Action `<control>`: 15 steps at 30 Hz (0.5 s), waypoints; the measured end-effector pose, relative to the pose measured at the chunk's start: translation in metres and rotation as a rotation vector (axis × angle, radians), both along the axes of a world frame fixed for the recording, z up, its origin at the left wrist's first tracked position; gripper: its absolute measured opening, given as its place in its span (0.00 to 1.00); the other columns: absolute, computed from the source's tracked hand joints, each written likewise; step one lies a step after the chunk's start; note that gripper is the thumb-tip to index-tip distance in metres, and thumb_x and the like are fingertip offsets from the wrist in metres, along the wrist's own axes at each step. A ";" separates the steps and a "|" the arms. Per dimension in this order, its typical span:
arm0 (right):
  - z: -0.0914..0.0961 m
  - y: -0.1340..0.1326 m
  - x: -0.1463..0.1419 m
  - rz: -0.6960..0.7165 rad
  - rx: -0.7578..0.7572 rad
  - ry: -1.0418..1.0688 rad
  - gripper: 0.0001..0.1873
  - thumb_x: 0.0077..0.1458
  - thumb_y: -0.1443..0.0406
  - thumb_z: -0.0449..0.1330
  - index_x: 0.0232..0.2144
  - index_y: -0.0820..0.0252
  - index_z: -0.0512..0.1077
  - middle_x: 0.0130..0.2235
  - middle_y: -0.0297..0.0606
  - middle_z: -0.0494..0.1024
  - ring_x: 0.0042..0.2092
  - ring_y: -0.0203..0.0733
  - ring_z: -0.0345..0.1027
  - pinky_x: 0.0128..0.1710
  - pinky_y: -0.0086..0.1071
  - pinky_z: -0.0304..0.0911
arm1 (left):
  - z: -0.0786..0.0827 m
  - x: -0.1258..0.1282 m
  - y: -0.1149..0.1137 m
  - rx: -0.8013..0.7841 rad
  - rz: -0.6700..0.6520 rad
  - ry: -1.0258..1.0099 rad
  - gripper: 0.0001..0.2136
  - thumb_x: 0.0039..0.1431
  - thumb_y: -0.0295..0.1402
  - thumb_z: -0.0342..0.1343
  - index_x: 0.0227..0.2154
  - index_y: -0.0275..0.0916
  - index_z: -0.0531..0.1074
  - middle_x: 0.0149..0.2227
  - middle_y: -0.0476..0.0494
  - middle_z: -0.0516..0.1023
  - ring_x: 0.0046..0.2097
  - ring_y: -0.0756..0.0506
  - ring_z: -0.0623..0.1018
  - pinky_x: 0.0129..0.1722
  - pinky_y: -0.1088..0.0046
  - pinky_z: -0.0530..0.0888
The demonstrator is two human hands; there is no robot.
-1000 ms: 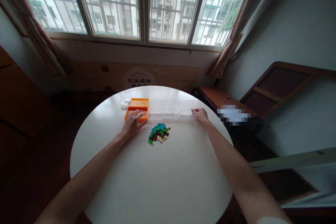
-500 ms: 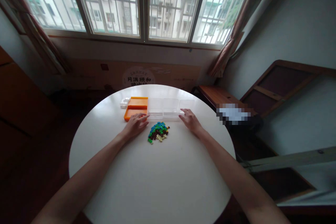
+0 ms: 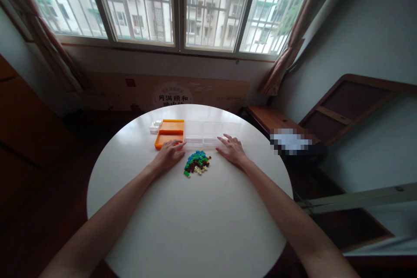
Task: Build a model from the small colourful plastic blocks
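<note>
A heap of small bricks (image 3: 196, 162) in blue, green, dark brown and cream lies on the white round table (image 3: 195, 226). To the left of the heap, my left hand (image 3: 168, 153) rests with fingers apart at the near edge of an open orange box (image 3: 172, 126), its fingertips reaching toward the clear boxes. My right hand (image 3: 232, 148) is spread at the near right side of a row of clear plastic boxes (image 3: 212, 128), whose lids stand open behind them. Neither hand holds anything. Whether the fingertips press on the boxes is hard to tell.
A small clear case (image 3: 155, 126) with pale contents sits left of the orange box. Beyond the table's far edge stands a printed cardboard panel (image 3: 202, 91) under the barred window. A wooden bench (image 3: 270, 117) is at the right.
My right hand has shifted a little to the left along the near side of the clear boxes. My left hand and the brick heap look unmoved.
</note>
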State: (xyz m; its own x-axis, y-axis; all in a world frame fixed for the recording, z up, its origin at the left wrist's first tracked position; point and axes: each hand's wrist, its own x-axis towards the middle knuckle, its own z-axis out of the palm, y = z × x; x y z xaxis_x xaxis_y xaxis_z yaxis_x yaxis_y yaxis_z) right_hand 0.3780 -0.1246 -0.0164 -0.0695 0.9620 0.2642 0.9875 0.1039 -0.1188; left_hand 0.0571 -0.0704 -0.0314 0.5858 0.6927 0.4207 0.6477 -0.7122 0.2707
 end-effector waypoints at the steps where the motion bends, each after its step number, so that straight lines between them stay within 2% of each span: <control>1: -0.001 0.000 0.000 0.001 0.001 0.005 0.31 0.58 0.48 0.53 0.61 0.51 0.64 0.64 0.47 0.60 0.55 0.58 0.61 0.54 0.53 0.57 | 0.001 0.000 0.000 -0.005 0.000 0.002 0.20 0.61 0.38 0.54 0.56 0.43 0.70 0.53 0.38 0.73 0.53 0.36 0.73 0.53 0.54 0.69; 7: -0.004 0.001 0.002 -0.009 -0.007 0.041 0.29 0.57 0.48 0.55 0.58 0.48 0.66 0.63 0.46 0.58 0.53 0.53 0.64 0.55 0.51 0.56 | 0.002 0.001 -0.003 -0.016 -0.019 -0.015 0.20 0.61 0.37 0.54 0.56 0.44 0.70 0.53 0.38 0.73 0.53 0.37 0.73 0.54 0.55 0.69; 10: -0.006 0.001 0.002 -0.019 -0.006 0.042 0.27 0.58 0.48 0.54 0.57 0.47 0.67 0.62 0.45 0.59 0.53 0.51 0.63 0.56 0.49 0.55 | 0.006 -0.002 0.002 0.041 0.005 -0.081 0.20 0.62 0.40 0.53 0.56 0.43 0.69 0.54 0.39 0.72 0.55 0.38 0.71 0.55 0.56 0.68; 12: -0.006 0.000 0.002 -0.022 -0.003 0.041 0.26 0.58 0.49 0.54 0.57 0.47 0.68 0.61 0.43 0.61 0.53 0.50 0.63 0.56 0.48 0.55 | 0.012 -0.008 0.013 0.104 0.101 -0.198 0.20 0.63 0.40 0.51 0.56 0.41 0.69 0.55 0.38 0.71 0.57 0.39 0.70 0.58 0.57 0.66; 15: -0.005 -0.001 0.000 -0.024 -0.006 0.029 0.25 0.59 0.50 0.53 0.56 0.46 0.68 0.58 0.42 0.66 0.55 0.51 0.61 0.55 0.46 0.55 | 0.021 -0.025 0.039 0.128 0.338 -0.363 0.20 0.63 0.37 0.49 0.54 0.34 0.70 0.54 0.34 0.72 0.58 0.39 0.69 0.60 0.58 0.64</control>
